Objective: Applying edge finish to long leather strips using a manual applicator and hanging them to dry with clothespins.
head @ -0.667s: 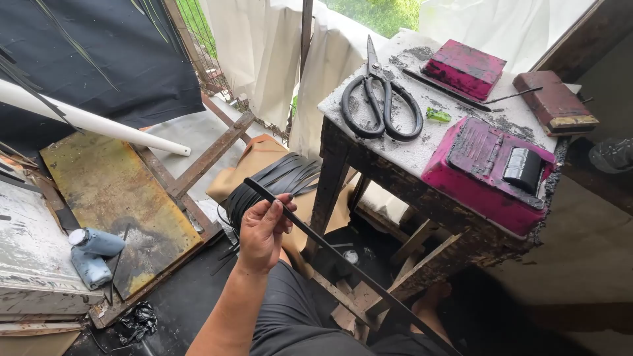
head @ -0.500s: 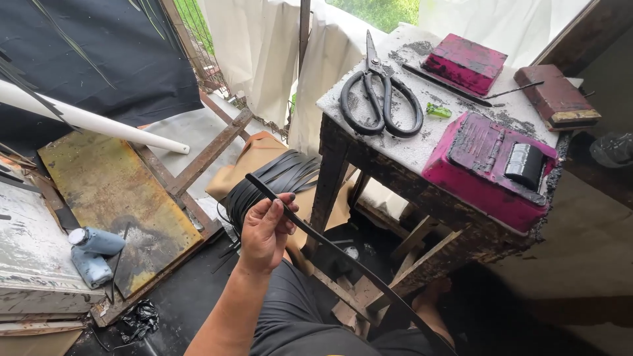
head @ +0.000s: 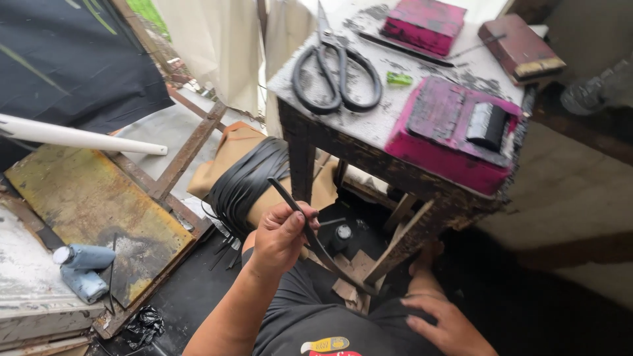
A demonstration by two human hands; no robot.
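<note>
My left hand (head: 280,236) is shut on a long thin black strip (head: 328,256). The strip slants from above my fingers down to the right, in front of the table leg. My right hand (head: 443,324) lies low at the right on my leg, fingers spread, with nothing in it; it stays apart from the strip's lower end. Just behind my left hand, a bundle of black strips (head: 245,181) lies over a tan cushion (head: 227,148).
A worn small table (head: 369,128) carries large black scissors (head: 336,74), two magenta blocks (head: 425,25), a magenta pad with a black piece (head: 488,125), a brown block (head: 521,47) and a small green item (head: 398,78). At left are a rusty sheet (head: 86,204), a white pipe (head: 79,137) and a blue bottle (head: 82,270).
The view has dropped and moved closer to the table. My right hand has come into view on my leg. My left hand keeps its hold on the black strip.
</note>
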